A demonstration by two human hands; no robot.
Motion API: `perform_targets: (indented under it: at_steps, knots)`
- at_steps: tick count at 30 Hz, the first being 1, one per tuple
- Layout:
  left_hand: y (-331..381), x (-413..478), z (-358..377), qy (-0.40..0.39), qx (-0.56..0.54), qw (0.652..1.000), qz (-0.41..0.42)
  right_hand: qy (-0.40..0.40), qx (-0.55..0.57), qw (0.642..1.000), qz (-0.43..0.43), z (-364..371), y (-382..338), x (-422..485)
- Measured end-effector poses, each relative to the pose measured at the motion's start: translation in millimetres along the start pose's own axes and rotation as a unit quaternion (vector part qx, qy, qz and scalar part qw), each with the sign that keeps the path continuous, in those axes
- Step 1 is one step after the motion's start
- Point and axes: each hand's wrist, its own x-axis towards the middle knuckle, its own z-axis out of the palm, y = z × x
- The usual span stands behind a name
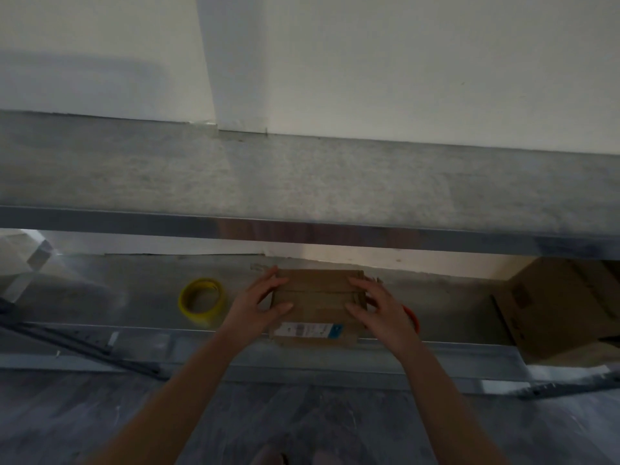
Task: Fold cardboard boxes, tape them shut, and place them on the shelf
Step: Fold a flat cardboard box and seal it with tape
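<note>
Nearby, yellow tape roll [200,302] (left of box [317,305]).

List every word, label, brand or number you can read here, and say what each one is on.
Nothing here can be read as text.
White and blue label on the small cardboard box: printed, but too blurred to read.
Dark markings on the large cardboard box: too dim and blurred to read.
Yellow tape roll: no print visible.
</note>
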Motion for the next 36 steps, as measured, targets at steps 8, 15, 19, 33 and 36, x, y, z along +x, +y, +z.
perform_targets:
  at_steps: [8,15,19,33,36]
  knots:
    - [-22.1,-12.3,16.0,-0.044,0.094,0.994,-0.020,0.000,0.000,1.000,0.007,25.2,32.2,-14.7]
    - [-21.1,3.2,8.4,-0.035,0.131,0.990,-0.047,-0.013,-0.029,0.999,0.021,31.6,24.8,15.7]
    - [-18.6,9.9,4.0,-0.049,0.286,0.956,-0.034,-0.020,-0.123,0.992,0.011,25.1,15.2,20.3]
    - [-65.5,-22.2,-138.1,-0.106,0.524,0.842,0.070,0.101,-0.392,0.844,-0.353,154.7,-64.1,-4.6]
    - [-99.0,-24.0,-164.6,-0.134,0.545,0.825,0.064,0.068,-0.406,0.849,-0.330,217.1,-66.0,0.5]
